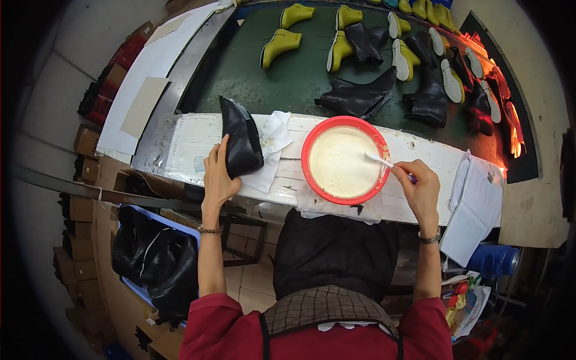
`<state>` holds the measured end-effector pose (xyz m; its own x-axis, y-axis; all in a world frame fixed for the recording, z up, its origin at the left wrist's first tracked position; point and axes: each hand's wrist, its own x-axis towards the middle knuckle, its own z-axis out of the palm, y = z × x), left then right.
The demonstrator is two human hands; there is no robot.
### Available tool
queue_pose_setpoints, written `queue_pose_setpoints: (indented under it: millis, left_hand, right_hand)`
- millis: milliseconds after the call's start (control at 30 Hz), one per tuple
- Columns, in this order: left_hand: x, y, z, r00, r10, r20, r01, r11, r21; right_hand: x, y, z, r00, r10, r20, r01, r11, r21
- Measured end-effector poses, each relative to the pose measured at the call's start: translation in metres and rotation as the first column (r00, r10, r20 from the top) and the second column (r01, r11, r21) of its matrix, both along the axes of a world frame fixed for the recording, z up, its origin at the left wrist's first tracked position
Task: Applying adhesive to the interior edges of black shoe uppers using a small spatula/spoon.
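My left hand (219, 179) is closed around the lower end of a black leather boot upper (241, 144), which rests on the white board and a crumpled white cloth (275, 135). Between my hands stands a red bowl (308, 174) of cream-coloured liquid (339, 159). Pinched in the fingers of my right hand (419, 187) is a brush (378, 158) with a white head and a purple handle end. Its head is over the liquid near the bowl's right side; whether it touches the surface I cannot tell.
Beyond the white board (420, 157), a green conveyor belt (270, 84) carries yellow lasts (281, 47) and black boots (360, 93). An orange glow lights its right end. Papers (474, 207) lie at the right. A blue crate (191, 231) of black boots stands lower left.
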<state>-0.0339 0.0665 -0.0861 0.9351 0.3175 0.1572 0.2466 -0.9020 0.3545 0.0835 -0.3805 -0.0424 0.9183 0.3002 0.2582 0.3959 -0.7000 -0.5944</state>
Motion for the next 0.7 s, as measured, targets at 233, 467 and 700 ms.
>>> queue_pose_setpoints:
  millis: [233,467,700]
  left_hand:
    - [-0.001,-0.011,0.016,0.953,0.022,0.303,0.012,0.994,-0.110]
    - [-0.001,-0.091,0.079,0.914,-0.192,0.358,0.214,0.977,-0.020]
    - [0.000,-0.137,0.088,0.827,-0.379,0.415,0.445,0.893,-0.071]
  right_hand:
    - [-0.003,-0.014,-0.019,0.996,-0.079,-0.042,0.085,0.986,0.146]
    - [-0.008,0.010,0.012,0.999,-0.021,0.035,0.007,0.927,0.376]
    - [-0.023,0.040,0.048,0.984,0.180,0.017,-0.168,0.877,0.450]
